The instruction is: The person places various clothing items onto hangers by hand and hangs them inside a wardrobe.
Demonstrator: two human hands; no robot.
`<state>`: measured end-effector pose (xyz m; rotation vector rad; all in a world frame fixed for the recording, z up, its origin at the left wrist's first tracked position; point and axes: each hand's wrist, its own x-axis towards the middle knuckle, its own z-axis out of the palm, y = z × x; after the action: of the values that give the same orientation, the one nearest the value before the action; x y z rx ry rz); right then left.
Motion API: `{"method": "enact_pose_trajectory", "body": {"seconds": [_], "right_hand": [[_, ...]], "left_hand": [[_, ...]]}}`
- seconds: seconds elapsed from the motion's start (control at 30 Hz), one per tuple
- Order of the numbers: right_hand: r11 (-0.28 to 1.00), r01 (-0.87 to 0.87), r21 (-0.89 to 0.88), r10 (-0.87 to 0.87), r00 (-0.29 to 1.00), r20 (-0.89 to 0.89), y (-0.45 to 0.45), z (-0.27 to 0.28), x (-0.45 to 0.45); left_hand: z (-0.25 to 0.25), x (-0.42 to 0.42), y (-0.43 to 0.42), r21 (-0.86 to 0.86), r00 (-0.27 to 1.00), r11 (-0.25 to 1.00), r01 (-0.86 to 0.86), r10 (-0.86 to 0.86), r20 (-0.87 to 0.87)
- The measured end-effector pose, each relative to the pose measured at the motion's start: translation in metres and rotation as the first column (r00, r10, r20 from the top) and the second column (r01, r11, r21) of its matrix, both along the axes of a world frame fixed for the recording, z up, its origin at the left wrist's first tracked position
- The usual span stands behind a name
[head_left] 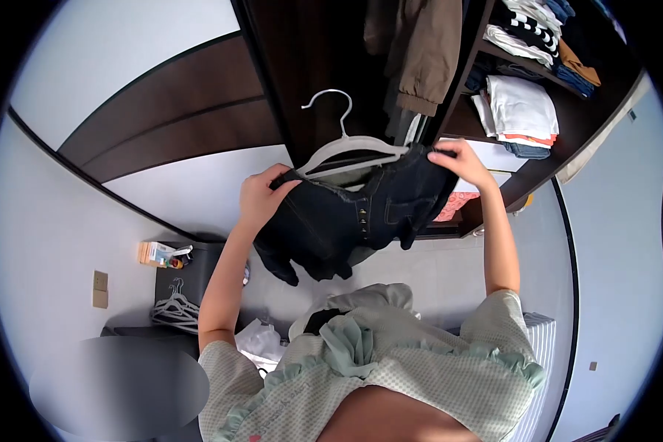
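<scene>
A dark denim jacket point(331, 221) hangs on a white hanger point(346, 142), with the metal hook standing up above the collar. My left hand point(261, 195) pinches the jacket's shoulder on the left side, thumb on top of the cloth. The other shoulder is pinched between the thumb and fingers of my right hand point(464, 163). Small buttons run down the jacket's front, and a chest pocket shows on its right part. The sleeves and hem dangle over the pale floor.
Behind the jacket is an open dark wardrobe with a brown garment point(429, 62) hanging in it. Folded clothes point(523, 107) lie on shelves at the upper right. White hangers point(175, 309) and a small box point(153, 254) are at the left, near a plastic bag point(259, 340).
</scene>
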<state>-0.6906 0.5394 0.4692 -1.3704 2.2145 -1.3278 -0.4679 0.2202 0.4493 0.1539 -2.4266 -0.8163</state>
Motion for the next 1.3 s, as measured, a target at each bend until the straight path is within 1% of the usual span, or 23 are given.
{"method": "enact_pose_trajectory", "body": {"seconds": [0.07,0.1,0.17,0.2,0.3,0.4,0.43,0.47,0.53,0.6,0.67,0.73,0.77,0.87,0.93,0.97,1.0,1.1,1.13,1.17,1.2,1.27,1.3], "right_hand": [[0.997,-0.014,0.079,0.008,0.997,0.079,0.013,-0.001,0.012],[0.995,-0.030,0.096,0.024,0.998,0.063,0.019,0.002,0.021],[0.983,0.066,0.170,-0.111,0.955,0.273,0.032,0.004,0.040],[0.994,0.016,0.112,-0.038,0.980,0.195,0.038,0.000,0.042],[0.981,0.192,0.003,-0.186,0.949,0.254,0.045,0.015,0.082],[0.936,0.338,-0.098,-0.283,0.889,0.359,0.047,0.026,0.119],[0.916,0.376,-0.137,-0.289,0.859,0.422,0.049,0.030,0.128],[0.899,0.409,-0.156,-0.308,0.845,0.437,0.048,0.034,0.137],[0.861,0.470,-0.193,-0.341,0.816,0.466,0.044,0.043,0.154],[0.838,0.507,-0.203,-0.322,0.759,0.566,0.037,0.053,0.168],[0.782,0.576,-0.236,-0.314,0.692,0.649,0.021,0.061,0.180],[0.808,0.540,-0.235,-0.332,0.747,0.576,0.007,0.064,0.180],[0.821,0.519,-0.237,-0.336,0.775,0.535,0.000,0.066,0.179],[0.832,0.489,-0.261,-0.281,0.778,0.562,-0.021,0.063,0.168],[0.848,0.427,-0.313,-0.176,0.786,0.593,-0.035,0.064,0.157],[0.841,0.457,-0.289,-0.227,0.784,0.577,-0.038,0.057,0.146],[0.830,0.465,-0.308,-0.201,0.765,0.612,-0.048,0.065,0.143],[0.806,0.500,-0.316,-0.239,0.764,0.599,-0.067,0.069,0.116],[0.784,0.530,-0.325,-0.267,0.759,0.595,-0.075,0.068,0.106],[0.798,0.496,-0.343,-0.236,0.780,0.580,-0.080,0.070,0.098],[0.838,0.340,-0.427,-0.064,0.838,0.542,-0.086,0.082,0.093],[0.820,0.365,-0.440,-0.085,0.839,0.537,-0.096,0.090,0.082],[0.825,0.337,-0.454,-0.076,0.862,0.502,-0.099,0.093,0.074]], "left_hand": [[0.004,-0.005,-0.005,0.017,0.996,0.996,0.087,-0.087,-0.022],[0.006,-0.007,-0.007,0.025,0.991,0.991,0.131,-0.130,-0.033],[0.011,-0.013,-0.010,0.025,0.980,0.980,0.197,-0.196,-0.027],[0.013,-0.017,-0.011,0.023,0.973,0.973,0.230,-0.230,-0.024],[0.024,-0.026,-0.006,-0.070,0.981,0.985,0.156,-0.162,-0.102],[0.036,-0.043,-0.003,-0.265,0.954,0.954,0.142,-0.204,-0.221],[0.036,-0.047,0.001,-0.313,0.958,0.939,0.140,-0.208,-0.197],[0.039,-0.048,0.008,-0.413,0.961,0.902,0.122,-0.211,-0.177],[0.042,-0.048,0.023,-0.395,0.960,0.910,0.128,-0.213,-0.180],[0.040,-0.049,0.032,-0.264,0.938,0.925,0.272,-0.316,-0.145],[0.044,-0.040,0.052,-0.161,0.892,0.889,0.428,-0.444,-0.080],[0.047,-0.037,0.059,-0.259,0.861,0.831,0.492,-0.509,0.001],[0.050,-0.035,0.064,-0.276,0.862,0.830,0.486,-0.507,-0.007],[0.058,-0.034,0.074,-0.324,0.854,0.802,0.501,-0.519,0.035],[0.063,-0.035,0.077,-0.220,0.836,0.816,0.535,-0.548,-0.001],[0.066,-0.035,0.077,-0.208,0.835,0.823,0.529,-0.549,-0.047],[0.068,-0.037,0.076,-0.197,0.832,0.829,0.524,-0.547,-0.092],[0.081,-0.037,0.077,-0.238,0.860,0.841,0.486,-0.508,-0.039],[0.082,-0.041,0.076,-0.206,0.845,0.830,0.518,-0.534,-0.029],[0.084,-0.043,0.078,-0.175,0.844,0.832,0.526,-0.536,-0.011],[0.086,-0.046,0.080,-0.146,0.844,0.835,0.531,-0.537,0.003],[0.089,-0.057,0.083,-0.153,0.857,0.848,0.507,-0.515,-0.014],[0.092,-0.062,0.086,-0.152,0.867,0.859,0.488,-0.498,-0.029]]}}
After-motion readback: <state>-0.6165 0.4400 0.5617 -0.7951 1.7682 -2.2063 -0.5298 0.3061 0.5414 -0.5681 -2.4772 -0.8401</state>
